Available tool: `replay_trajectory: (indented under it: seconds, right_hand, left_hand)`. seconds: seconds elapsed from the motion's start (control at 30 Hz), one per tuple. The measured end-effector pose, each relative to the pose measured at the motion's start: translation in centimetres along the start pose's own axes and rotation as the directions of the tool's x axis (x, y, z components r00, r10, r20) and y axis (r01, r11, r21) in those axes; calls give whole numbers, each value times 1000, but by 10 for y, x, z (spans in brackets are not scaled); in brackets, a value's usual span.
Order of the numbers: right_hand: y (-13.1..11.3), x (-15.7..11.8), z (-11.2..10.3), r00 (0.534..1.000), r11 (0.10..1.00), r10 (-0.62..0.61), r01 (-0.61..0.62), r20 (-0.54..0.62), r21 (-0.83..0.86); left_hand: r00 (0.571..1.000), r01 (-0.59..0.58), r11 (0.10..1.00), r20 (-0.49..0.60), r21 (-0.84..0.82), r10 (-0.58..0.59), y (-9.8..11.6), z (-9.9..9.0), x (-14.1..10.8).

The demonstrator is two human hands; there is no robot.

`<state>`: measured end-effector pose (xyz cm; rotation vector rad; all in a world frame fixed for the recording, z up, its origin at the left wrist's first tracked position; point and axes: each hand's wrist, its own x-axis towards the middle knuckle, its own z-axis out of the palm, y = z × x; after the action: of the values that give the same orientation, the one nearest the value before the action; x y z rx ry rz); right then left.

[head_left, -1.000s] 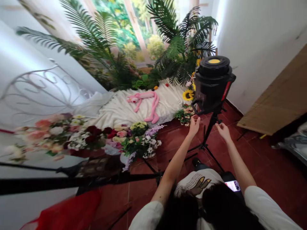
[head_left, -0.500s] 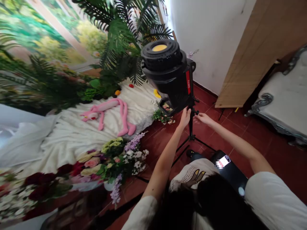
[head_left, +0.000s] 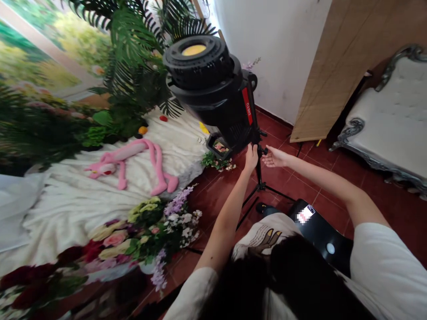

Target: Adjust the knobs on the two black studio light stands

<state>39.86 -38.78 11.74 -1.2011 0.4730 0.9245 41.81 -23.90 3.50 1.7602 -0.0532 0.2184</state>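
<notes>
A black studio light [head_left: 207,84] with a yellow round front and a red side label tilts upward on top of a black light stand [head_left: 259,175]. My left hand [head_left: 252,155] is wrapped around the upper stand just under the light. Close to the stand's small black knob [head_left: 264,151], my right hand [head_left: 276,157] is open, its fingers apart and the palm partly turned up. Whether a fingertip touches the knob I cannot tell. The stand's legs spread on the red tiled floor [head_left: 283,178].
Left of the stand, a pink plush toy [head_left: 133,155] lies on a white furry blanket [head_left: 66,186]. Artificial flowers [head_left: 116,240] stand in front, palm leaves [head_left: 133,44] behind. A white sofa [head_left: 393,115] is at right. A phone [head_left: 305,214] rests on a black surface [head_left: 328,235] by my lap.
My right hand's fingers have opened from a pinch at the knob. The view has shifted, so the light appears larger and further left. My left hand keeps its hold.
</notes>
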Motion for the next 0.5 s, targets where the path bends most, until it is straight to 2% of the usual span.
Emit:
replay_trajectory:
  seconds: [0.17, 0.3, 0.43, 0.5]
  right_hand:
    - [2, 1, 10, 999, 969, 34, -37, 17, 244]
    - [-2, -1, 14, 998, 932, 15, -35, 57, 360]
    - [-8, -1, 14, 998, 930, -12, -14, 68, 366]
    - [-8, 2, 16, 999, 952, -51, 47, 4, 304]
  left_hand:
    - [1000, 12, 1000, -26, -25, -13, -2, 3, 0]
    - [999, 13, 1000, -40, -24, -14, 0, 4, -1]
    - [998, 9, 1000, -69, -10, -10, 1, 6, -2]
    - [996, 0, 1000, -85, -10, 0, 1, 7, -1]
